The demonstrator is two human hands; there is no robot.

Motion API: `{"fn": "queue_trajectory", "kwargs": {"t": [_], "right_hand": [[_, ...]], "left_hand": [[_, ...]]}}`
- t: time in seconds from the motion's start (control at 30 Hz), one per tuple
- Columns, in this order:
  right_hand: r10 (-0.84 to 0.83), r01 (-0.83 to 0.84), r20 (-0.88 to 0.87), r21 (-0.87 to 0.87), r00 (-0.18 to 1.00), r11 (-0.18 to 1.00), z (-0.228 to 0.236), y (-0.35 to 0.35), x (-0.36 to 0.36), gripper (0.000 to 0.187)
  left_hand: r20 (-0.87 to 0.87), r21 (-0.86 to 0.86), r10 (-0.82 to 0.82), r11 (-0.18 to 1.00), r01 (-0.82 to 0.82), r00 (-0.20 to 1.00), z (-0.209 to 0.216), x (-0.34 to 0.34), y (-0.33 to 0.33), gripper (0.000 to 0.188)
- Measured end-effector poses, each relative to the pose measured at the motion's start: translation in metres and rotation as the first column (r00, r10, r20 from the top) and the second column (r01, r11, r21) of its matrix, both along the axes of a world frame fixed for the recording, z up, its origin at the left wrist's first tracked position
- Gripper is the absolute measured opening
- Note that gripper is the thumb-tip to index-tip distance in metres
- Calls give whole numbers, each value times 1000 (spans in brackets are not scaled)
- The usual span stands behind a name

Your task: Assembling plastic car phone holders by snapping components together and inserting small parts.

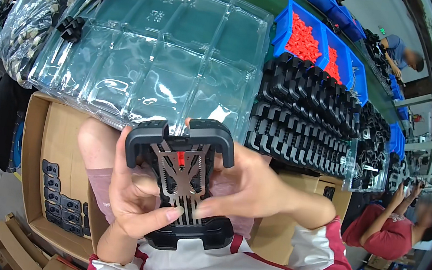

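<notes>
Above my lap I hold a black phone holder (184, 172) between both hands, its open back facing up. A metal plate, slim rods and a small red piece (180, 158) show inside its body. My left hand (131, 195) wraps the left side, with its thumb pressing near the rods. On the other side my right hand (247, 185) grips the edge, and its thumb lies over the lower rods. The fingers underneath are partly hidden by the holder.
A clear plastic tray (176, 61) lies on the green bench ahead. Rows of black clamp parts (303, 135) stand right of it, below blue bins (281, 34) of red pieces (302, 40). Bagged parts (27, 33) lie left. A cardboard box (76, 141) holds black pieces. Other people work on both sides.
</notes>
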State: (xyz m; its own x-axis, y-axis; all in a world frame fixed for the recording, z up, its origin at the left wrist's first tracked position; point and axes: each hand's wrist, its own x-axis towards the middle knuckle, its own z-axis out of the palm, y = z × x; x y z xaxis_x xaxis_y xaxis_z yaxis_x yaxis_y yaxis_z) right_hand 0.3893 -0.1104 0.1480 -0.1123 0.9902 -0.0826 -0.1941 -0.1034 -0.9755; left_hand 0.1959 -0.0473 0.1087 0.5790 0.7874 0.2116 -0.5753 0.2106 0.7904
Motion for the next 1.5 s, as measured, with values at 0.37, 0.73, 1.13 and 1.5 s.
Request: {"fn": "queue_trajectory", "kwargs": {"t": [0.37,0.73,1.13,1.5], "right_hand": [[-535,500,844,475,-26,724,14,39,297,22],[-144,495,983,180,-110,850,2,47,345,22],[-823,711,527,494,212,500,26,23,300,23],[-558,488,124,356,820,797,-6,-7,90,20]], "left_hand": [[-4,-43,70,997,-70,998,-7,-18,-5,110],[-63,10,84,996,-84,994,-10,-34,-11,108],[-19,9,72,997,-72,997,-23,-39,-10,107],[-41,3,50,999,-50,998,-21,-35,-5,99]]}}
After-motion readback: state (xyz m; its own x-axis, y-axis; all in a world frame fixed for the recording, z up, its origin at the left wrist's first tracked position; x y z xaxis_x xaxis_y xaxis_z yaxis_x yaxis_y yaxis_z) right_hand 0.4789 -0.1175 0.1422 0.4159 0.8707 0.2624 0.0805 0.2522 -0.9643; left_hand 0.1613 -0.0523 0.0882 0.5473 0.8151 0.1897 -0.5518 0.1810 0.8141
